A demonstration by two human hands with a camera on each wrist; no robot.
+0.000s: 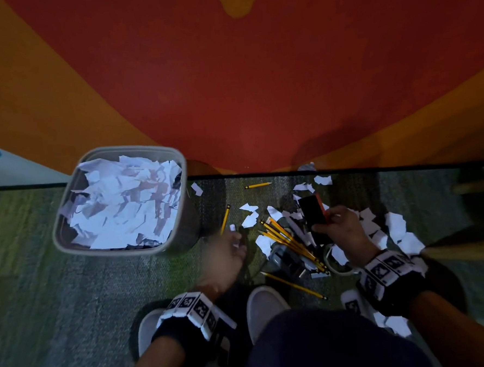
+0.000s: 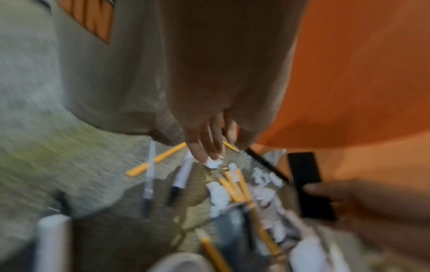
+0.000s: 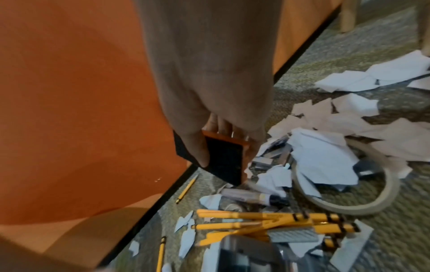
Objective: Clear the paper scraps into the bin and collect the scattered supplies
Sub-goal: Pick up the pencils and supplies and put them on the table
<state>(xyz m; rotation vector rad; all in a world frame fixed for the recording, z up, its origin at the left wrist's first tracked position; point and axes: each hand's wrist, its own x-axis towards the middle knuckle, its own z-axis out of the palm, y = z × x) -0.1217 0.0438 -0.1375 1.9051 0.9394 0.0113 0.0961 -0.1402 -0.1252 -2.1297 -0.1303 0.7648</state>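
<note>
A grey bin [image 1: 177, 170] heaped with white paper scraps stands on the carpet at the left. My left hand [image 1: 236, 242] is low beside it; its fingertips [image 2: 204, 156] pinch a small white scrap [image 2: 213, 163]. My right hand [image 1: 324, 221] grips a black block with an orange edge [image 1: 310, 210], held above the clutter; in the right wrist view the block [image 3: 224, 162] sits between thumb and fingers. Yellow pencils [image 1: 291, 242] lie bunched between the hands, others scattered. More scraps [image 1: 396, 225] litter the carpet at the right.
A tape ring [image 3: 349, 207], a grey stapler-like item [image 1: 286, 261] and two markers [image 2: 182, 176] lie among the pencils. An orange-and-red wall panel [image 1: 243, 84] meets the carpet just behind. Wooden furniture legs [image 1: 479, 187] stand at the right. My shoes [image 1: 265, 306] are close below.
</note>
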